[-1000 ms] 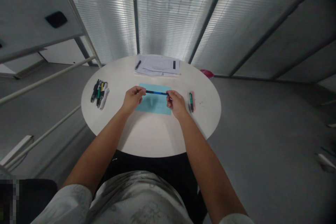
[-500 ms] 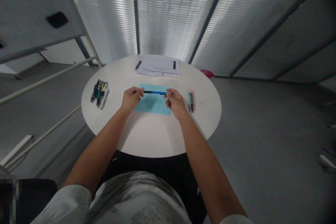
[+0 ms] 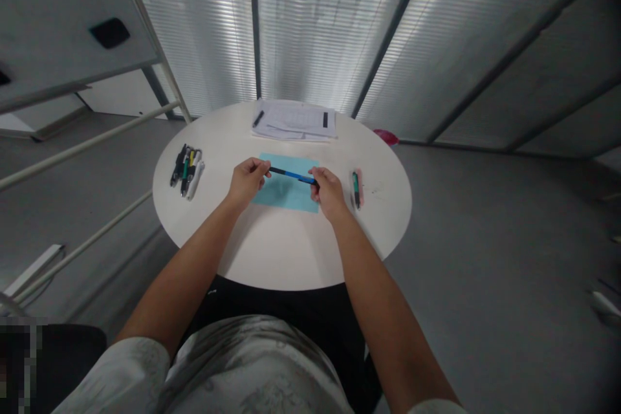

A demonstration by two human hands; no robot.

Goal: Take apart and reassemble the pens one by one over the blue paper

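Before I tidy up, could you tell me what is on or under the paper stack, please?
A dark pen and a black strip show on the paper stack; anything under it is covered.

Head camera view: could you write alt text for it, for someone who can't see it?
Two bare hands, left and right, hold a blue and black pen by its ends above a light blue sheet on a white table. Pens lie at left, papers behind.

blue-and-black pen (image 3: 292,174) | light-blue sheet (image 3: 286,197) | white table (image 3: 281,252) | green-and-black pen (image 3: 356,189)
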